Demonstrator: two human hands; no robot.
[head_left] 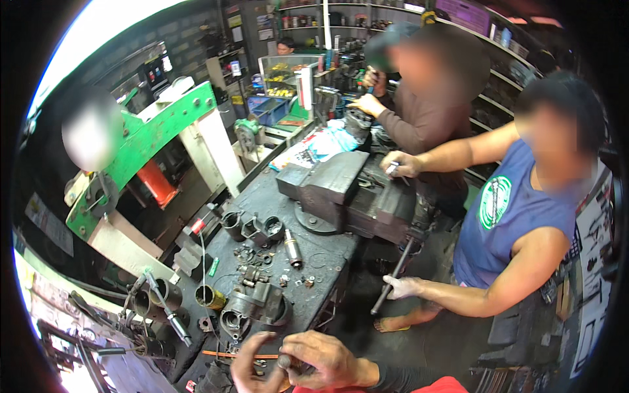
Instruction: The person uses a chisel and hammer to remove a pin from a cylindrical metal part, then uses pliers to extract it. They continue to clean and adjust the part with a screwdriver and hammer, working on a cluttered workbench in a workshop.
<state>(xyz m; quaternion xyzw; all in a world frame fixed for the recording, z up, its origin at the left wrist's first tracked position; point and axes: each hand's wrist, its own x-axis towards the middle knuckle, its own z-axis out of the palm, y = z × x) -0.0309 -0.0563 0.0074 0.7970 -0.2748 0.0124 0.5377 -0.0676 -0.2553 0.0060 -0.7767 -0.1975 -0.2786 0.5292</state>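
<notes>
With twelve o'clock at the top of the view and the hands as its centre, the right hand [327, 359] has its fingers clamped on a small dark rounded metal part [284, 361], held at nine o'clock of that hand. Just beyond it, the left hand [252, 363] is curled with thumb and forefinger apart; whether it touches the part I cannot tell. Near the left hand, toward ten o'clock, lies a thin orange rod [244, 355]. A greasy metal housing [250, 305] sits at eleven on the dark table [327, 259], with a yellow-rimmed cup [209, 298] at ten and a shiny stepped shaft [293, 251] at twelve. Farther off, between twelve and one, is a large bench vise [327, 180]. At two, a person in a blue sleeveless top [504, 223] grips its handle bar [395, 278]. A green press frame [164, 124] stands well apart at eleven.
</notes>
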